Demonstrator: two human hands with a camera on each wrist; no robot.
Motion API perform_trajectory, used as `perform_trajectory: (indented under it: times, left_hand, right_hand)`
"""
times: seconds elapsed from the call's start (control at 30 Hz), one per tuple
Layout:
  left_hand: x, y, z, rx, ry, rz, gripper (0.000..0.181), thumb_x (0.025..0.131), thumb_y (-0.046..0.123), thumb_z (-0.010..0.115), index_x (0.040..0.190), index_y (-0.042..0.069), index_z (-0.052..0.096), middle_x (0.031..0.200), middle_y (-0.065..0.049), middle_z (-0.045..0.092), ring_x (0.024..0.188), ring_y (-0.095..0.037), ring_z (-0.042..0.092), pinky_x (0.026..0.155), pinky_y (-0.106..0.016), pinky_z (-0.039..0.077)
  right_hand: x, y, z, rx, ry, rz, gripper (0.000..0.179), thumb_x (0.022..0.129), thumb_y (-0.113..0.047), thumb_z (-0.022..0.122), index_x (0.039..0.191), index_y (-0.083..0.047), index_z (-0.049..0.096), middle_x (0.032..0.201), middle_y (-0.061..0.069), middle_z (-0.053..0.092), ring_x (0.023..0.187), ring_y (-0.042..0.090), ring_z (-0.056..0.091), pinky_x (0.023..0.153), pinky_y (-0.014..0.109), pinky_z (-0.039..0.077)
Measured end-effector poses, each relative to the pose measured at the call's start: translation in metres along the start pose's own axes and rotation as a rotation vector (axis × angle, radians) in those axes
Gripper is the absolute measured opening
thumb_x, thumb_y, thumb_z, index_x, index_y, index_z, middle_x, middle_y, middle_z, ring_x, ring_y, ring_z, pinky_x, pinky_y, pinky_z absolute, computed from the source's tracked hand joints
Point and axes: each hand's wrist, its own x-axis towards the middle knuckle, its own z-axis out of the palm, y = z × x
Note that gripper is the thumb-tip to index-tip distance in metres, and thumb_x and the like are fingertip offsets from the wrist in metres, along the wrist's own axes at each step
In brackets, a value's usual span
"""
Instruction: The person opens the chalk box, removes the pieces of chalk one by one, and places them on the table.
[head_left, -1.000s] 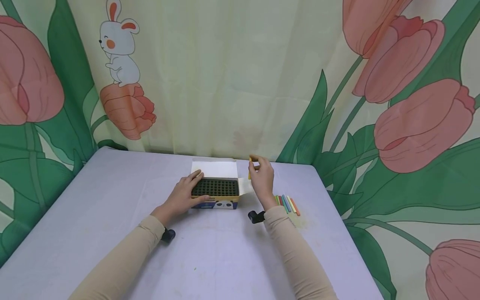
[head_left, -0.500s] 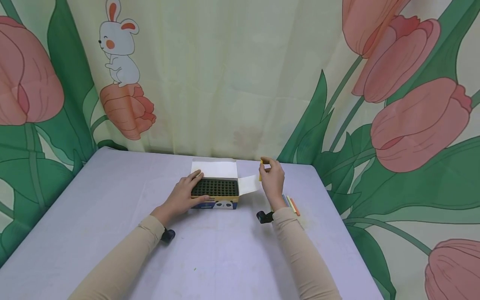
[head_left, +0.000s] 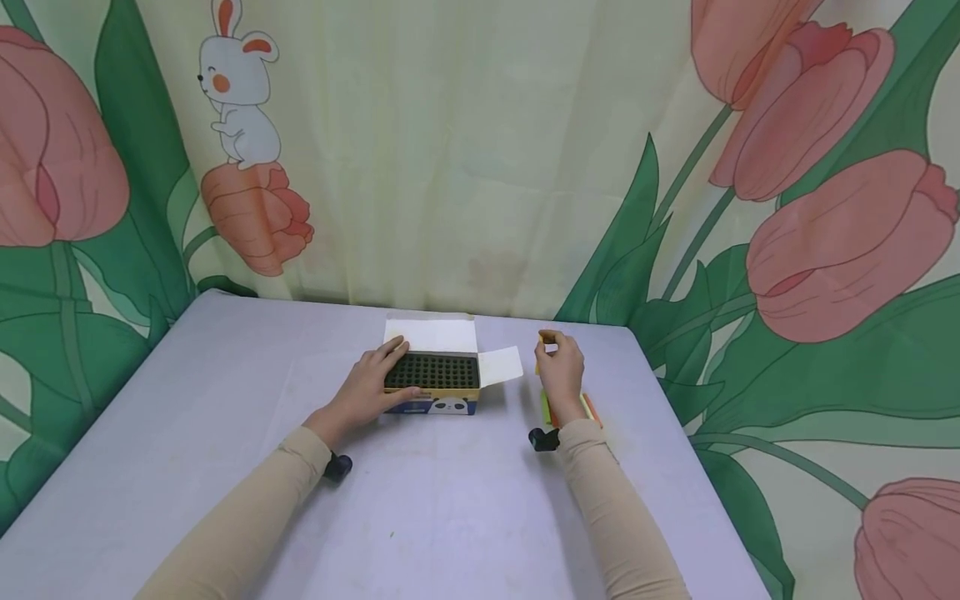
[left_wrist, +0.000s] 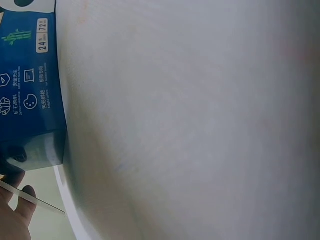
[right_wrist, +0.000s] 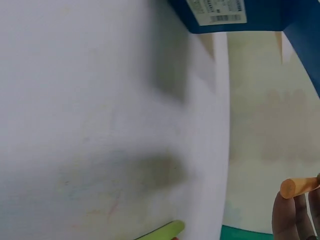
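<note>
A chalk box (head_left: pixel 450 407) with a panda on its yellow-and-blue front stands near the back of the table, its white-lined lid (head_left: pixel 431 336) folded back. Inside shows a dark tray (head_left: pixel 432 372) full of round holes. My left hand (head_left: pixel 358 388) holds the box's left end, thumb along the front edge and fingers toward the back corner. To the right of the box, my right hand (head_left: pixel 562 368) is raised and pinches a yellow-orange chalk stick (right_wrist: pixel 299 186) between thumb and fingertips. Under that wrist lie several coloured chalks (head_left: pixel 590 408), partly hidden by it.
A side flap (head_left: pixel 501 367) sticks out from the box's right end toward the right hand. The table (head_left: pixel 420 508) has a pale cloth, and a curtain (head_left: pixel 465 167) printed with tulips and a rabbit hangs behind its back edge.
My right hand has moved right and a little toward me with the chalk stick, away from the box, uncovering the side flap. The left hand stays on the box.
</note>
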Motion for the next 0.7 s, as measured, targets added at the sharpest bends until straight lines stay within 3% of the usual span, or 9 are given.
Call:
perform_trajectory:
  times: [0.4,0.7]
  left_hand:
    - [0.001,0.002,-0.001,0.0,0.002,0.003,0.097,0.092,0.064,0.068,0.165,0.014,0.028,0.173,-0.007,0.021,0.149,-0.043,0.033,0.117,-0.066,0.031]
    - [0.002,0.001,0.0,0.005,0.004,0.006,0.096,0.092,0.063,0.069,0.165,0.014,0.029,0.172,-0.008,0.021,0.148,-0.044,0.034,0.117,-0.066,0.032]
  right_hand:
    - [-0.007,0.02,0.002,-0.064,-0.128,0.026,0.025,0.097,-0.017,0.065,0.118,-0.009,0.077,0.11,0.012,0.073,0.096,0.03,0.065,0.08,0.041,0.053]
    - [-0.016,0.025,0.003,-0.15,-0.229,0.122,0.024,0.096,-0.016,0.066,0.117,-0.01,0.077,0.112,0.011,0.073,0.098,0.028,0.064,0.082,0.039,0.052]
